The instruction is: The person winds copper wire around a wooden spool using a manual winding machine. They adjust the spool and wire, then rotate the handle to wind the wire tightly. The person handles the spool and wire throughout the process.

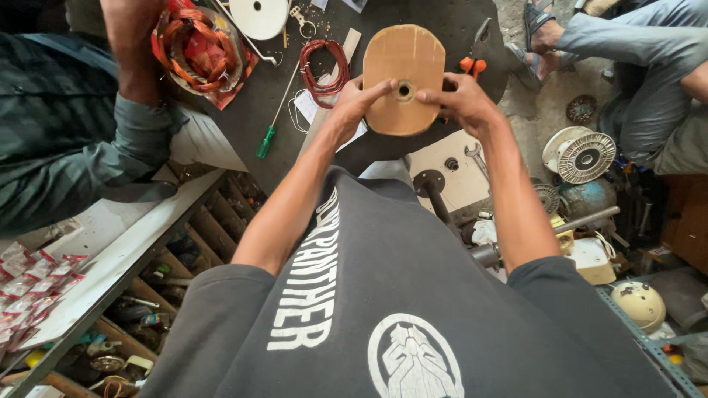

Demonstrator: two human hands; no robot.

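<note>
- I see both hands gripping one thing: a flat brown board (404, 77) with rounded ends and a small metal-ringed hole at its middle, held up over the dark bench top (435, 18).
- My left hand (352, 110) is closed on the board's left edge, forefinger stretched along its face toward the hole.
- My right hand (464, 103) pinches the right edge, fingertips lying just beside the hole.
- Just beyond the left hand lies a coil of red wire (322, 65); a green-handled screwdriver (274, 121) lies farther left of it.
- Just beyond the right hand, orange-handled pliers (476, 51) show past the board's edge.
- Well to the left, another person's forearm (136, 51) reaches to a round motor part wound with copper-coloured wire (198, 44).
- Below and left of the hands, open wooden compartments (184, 258) under the bench hold small parts I cannot make out.
- Well to the right, fan parts (582, 155) lie on the floor.
</note>
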